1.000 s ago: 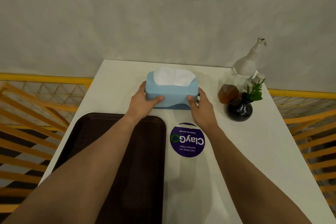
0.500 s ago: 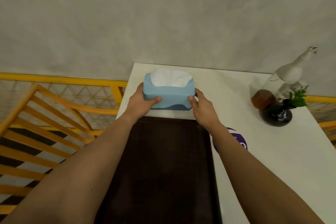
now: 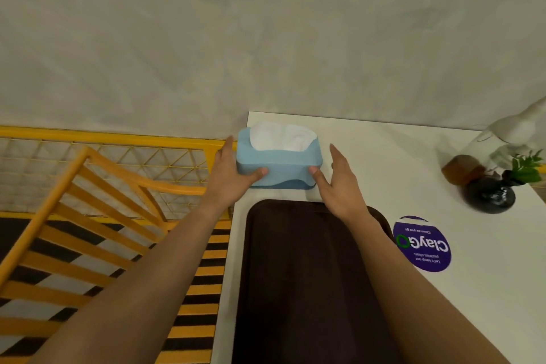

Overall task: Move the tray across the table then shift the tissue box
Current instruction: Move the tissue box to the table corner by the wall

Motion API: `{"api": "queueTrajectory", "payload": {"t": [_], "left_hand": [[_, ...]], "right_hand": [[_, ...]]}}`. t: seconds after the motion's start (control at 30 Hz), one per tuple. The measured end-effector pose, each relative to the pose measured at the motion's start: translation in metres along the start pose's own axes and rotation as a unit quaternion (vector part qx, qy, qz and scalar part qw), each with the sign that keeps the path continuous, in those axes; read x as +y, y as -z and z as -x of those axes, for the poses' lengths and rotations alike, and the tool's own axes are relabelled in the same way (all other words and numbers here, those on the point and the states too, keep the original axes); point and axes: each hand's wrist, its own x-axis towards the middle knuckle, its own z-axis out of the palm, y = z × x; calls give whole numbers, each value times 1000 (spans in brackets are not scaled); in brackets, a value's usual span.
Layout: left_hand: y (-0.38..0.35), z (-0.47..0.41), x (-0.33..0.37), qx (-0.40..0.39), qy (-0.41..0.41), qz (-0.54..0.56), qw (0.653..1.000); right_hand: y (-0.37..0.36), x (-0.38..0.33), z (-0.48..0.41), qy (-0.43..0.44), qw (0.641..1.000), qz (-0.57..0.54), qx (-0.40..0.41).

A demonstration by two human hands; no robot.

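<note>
The light blue tissue box (image 3: 283, 168), white tissue showing on top, rests at the far left corner of the white table (image 3: 384, 156). My left hand (image 3: 227, 177) holds its left end, thumb on the front face. My right hand (image 3: 339, 186) is at the right end with fingers spread and off the side; only the thumb tip touches the front corner. The dark brown tray (image 3: 301, 275) lies lengthwise along the table's left side, just in front of the box and under my forearms.
A round purple sticker (image 3: 422, 244) is right of the tray. At the far right stand a black vase with a green plant (image 3: 489, 195), an amber jar (image 3: 462, 170) and a white bottle (image 3: 517, 127). A yellow railing (image 3: 118, 139) borders the table's left edge.
The tissue box has gone from the table's far middle to its far left corner, behind the tray. My right hand's fingers have come off the box's side.
</note>
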Motion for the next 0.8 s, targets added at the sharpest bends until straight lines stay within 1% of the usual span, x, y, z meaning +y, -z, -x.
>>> {"api": "queueTrajectory", "payload": {"t": [0.1, 0.17, 0.3, 0.5, 0.63, 0.7, 0.8], "left_hand": [[-1, 4, -1, 2, -61, 9, 998], [-6, 8, -3, -5, -73, 11, 997], [-15, 10, -7, 24, -74, -1, 997], [-24, -17, -8, 24, -47, 29, 998], [-29, -54, -8, 14, -38, 64, 997], [-37, -88, -9, 11, -33, 81, 996], [-42, -118, -9, 9, -36, 92, 995]], "right_hand": [[-4, -1, 7, -1, 1000, -10, 5], [-8, 1, 12, 2, 1000, -12, -11], [-16, 8, 10, 9, 999, -2, -47], [-21, 14, -24, 1, 1000, -22, -17], [-22, 17, -61, 16, 999, -23, -18], [-26, 23, -95, 26, 999, -26, -24], [-28, 24, -125, 29, 998, -45, -26]]}}
